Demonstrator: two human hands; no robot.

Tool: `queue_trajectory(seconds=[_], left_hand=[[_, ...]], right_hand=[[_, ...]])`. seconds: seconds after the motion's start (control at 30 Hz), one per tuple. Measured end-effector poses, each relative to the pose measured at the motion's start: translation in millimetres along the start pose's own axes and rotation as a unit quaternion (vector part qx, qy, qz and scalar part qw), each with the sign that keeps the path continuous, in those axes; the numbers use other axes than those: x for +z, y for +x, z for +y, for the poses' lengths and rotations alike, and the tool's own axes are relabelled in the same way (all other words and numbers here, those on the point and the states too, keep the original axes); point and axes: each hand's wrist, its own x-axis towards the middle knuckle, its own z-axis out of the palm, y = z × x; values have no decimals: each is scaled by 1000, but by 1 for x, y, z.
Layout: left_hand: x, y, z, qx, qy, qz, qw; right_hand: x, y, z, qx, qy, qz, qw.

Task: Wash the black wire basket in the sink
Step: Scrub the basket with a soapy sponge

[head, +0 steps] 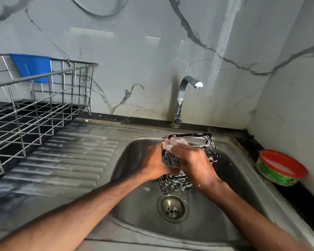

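Item 1. Black wire basket (173,183): we are holding it in the air over the sink (130,160), above and just behind the drain (172,209). It is tilting with its open rim facing away from us, towards the tap (181,98). White foam is clinging to its wires and rim.

Item 2. Left hand (153,163): we are gripping the basket's left side with it, the fingers curling round the wires. The fingertips are hiding behind the basket.

Item 3. Right hand (196,163): we are laying it over the near side of the basket, the fingers bending around a foamy white wad (172,143) and pressing it against the wires near the rim. We cannot tell whether the wad is a sponge or a cloth.

Item 4. Tap: it is standing at the back of the sink with its spout pointing right. We are seeing no water coming from it.

Item 5. Ribbed drainboard (67,156): it is lying to the left of the basin and looking wet.

Item 6. Steel dish rack (34,109): it is sitting at the far left, beyond the drainboard, with a blue container (32,67) hanging on its back rail.

Item 7. Green tub (281,168) with a red rim: it is resting on the dark counter to the right of the sink, close to the marble wall (134,51).
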Motion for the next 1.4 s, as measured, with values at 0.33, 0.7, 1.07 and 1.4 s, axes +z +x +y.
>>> queue_trajectory(seconds=[0.33, 0.7, 1.07, 1.4], left_hand=[[1, 6, -15, -34, -4, -18, 999], [-24, 4, -4, -76, 96, -24, 992], [-29, 10, -15, -89, -23, -39, 995], [-37, 9, -12, -115, -70, -113, 984]], right_hand=[[-33, -8, 70, 123, -30, 71, 989], [-6, 1, 23, 0, -65, -50, 997], [-53, -20, 86, 242, -91, 55, 964], [-40, -11, 67, 394, 272, 127, 869]])
